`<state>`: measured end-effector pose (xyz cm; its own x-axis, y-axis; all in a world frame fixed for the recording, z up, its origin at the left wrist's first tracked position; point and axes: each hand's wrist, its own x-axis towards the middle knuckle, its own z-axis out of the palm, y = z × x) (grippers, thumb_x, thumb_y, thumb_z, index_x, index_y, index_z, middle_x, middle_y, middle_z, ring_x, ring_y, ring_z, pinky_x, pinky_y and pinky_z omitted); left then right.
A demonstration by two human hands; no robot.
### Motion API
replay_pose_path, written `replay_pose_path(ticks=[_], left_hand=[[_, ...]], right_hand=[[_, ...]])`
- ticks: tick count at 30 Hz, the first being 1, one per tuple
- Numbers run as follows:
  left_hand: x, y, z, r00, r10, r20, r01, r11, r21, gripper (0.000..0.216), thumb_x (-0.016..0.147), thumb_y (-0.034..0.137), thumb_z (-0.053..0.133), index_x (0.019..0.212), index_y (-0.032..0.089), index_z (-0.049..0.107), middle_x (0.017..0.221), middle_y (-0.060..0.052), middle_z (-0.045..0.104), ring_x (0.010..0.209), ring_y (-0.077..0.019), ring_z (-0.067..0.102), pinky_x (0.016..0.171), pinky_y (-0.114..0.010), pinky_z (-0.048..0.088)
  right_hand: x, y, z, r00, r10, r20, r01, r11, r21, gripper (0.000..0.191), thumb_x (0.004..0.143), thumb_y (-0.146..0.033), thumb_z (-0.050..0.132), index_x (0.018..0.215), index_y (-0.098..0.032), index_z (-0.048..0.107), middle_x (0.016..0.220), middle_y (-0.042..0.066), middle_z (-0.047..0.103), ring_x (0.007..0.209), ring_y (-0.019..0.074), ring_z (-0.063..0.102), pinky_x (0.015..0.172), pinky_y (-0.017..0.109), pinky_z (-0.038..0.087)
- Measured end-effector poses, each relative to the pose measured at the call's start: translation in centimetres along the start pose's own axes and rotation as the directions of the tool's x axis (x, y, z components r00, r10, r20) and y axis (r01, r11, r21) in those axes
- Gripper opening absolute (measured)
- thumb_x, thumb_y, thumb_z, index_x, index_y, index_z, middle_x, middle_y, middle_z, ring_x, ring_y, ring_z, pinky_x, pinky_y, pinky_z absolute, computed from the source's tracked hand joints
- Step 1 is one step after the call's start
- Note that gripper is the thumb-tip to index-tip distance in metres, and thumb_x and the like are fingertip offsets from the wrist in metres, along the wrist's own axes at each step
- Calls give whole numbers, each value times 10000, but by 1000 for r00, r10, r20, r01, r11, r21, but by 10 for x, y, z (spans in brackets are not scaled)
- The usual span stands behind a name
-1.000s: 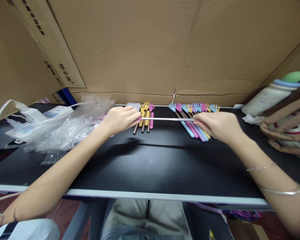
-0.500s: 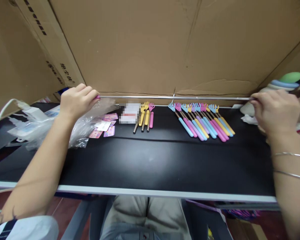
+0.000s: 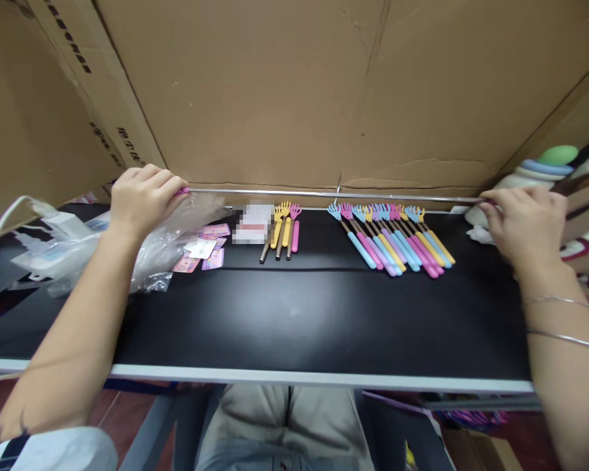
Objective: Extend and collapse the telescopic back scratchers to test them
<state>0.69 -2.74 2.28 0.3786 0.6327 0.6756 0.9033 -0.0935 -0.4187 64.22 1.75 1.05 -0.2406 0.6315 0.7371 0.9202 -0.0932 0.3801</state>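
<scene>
Head view: both hands are pinching one telescopic back scratcher rod (image 3: 334,195), fully extended. Left hand (image 3: 140,199) is closing its grip on the pink end, fingers curled tight around it. Right hand (image 3: 523,219) is closing its grip on the other end, fingertips pinched; which end is handle and which is claw I cannot tell, both are hidden inside the fists.

Rod is running straight from one grip to the other, long axis left-right, near level, dipping slightly toward the right grip. It is hanging above the far edge of the desk (image 3: 294,327), not touching it, and both hands are equally on it.

Below the rod, nearer the right grip: a fanned row of collapsed scratchers (image 3: 392,239), claws pointing away from the person, handles angled toward the right grip. Roughly midway between grips: a smaller group of three or four (image 3: 282,229), claws also pointing away. Just under the left grip: a plastic bag (image 3: 127,248) and small cards (image 3: 203,248).
</scene>
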Motion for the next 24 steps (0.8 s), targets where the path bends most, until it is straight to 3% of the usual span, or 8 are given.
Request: replay_pose_path(ticks=[8, 12, 17, 20, 24], left_hand=[[-1, 1, 12, 991, 82, -107, -72, 993, 91, 305, 973, 404, 371, 897, 219, 601, 886, -5, 658, 880, -172, 476, 728, -296, 331], [-3, 3, 12, 988, 114, -107, -106, 991, 83, 290, 985, 375, 357, 917, 226, 596, 891, 13, 670, 864, -162, 489, 730, -293, 347], [3, 28, 6, 983, 178, -56, -177, 984, 16, 315, 990, 391, 346, 940, 218, 605, 881, 1, 678, 835, -159, 527, 708, -280, 374], [11, 63, -1, 961, 272, -52, -275, 959, -69, 332, 983, 362, 363, 867, 193, 624, 792, -28, 664, 764, -177, 558, 660, -289, 374], [16, 110, -11, 941, 330, -71, -337, 929, -155, 333, 980, 310, 367, 807, 189, 626, 677, -30, 616, 663, -176, 566, 574, -279, 345]], right_hand=[[4, -16, -7, 972, -72, 223, 68, 997, 28, 312, 918, -345, 471, 1081, -147, 648, 1039, 108, 657, 965, 226, 441, 779, 333, 219], [6, -19, -12, 960, -110, 257, 105, 994, 32, 273, 906, -323, 506, 1039, -141, 660, 976, 118, 672, 890, 205, 467, 763, 338, 224], [10, -47, -23, 939, -310, 146, 280, 940, 197, 266, 927, -321, 460, 955, -146, 658, 882, 111, 671, 808, 179, 471, 722, 307, 268], [10, -82, -37, 878, -478, 2, 459, 844, 277, 274, 940, -335, 430, 909, -163, 640, 807, 75, 657, 781, 172, 489, 713, 291, 295], [6, -124, -58, 791, -584, -185, 611, 737, 290, 279, 948, -301, 413, 805, -161, 608, 741, 47, 622, 733, 153, 512, 698, 268, 319]])
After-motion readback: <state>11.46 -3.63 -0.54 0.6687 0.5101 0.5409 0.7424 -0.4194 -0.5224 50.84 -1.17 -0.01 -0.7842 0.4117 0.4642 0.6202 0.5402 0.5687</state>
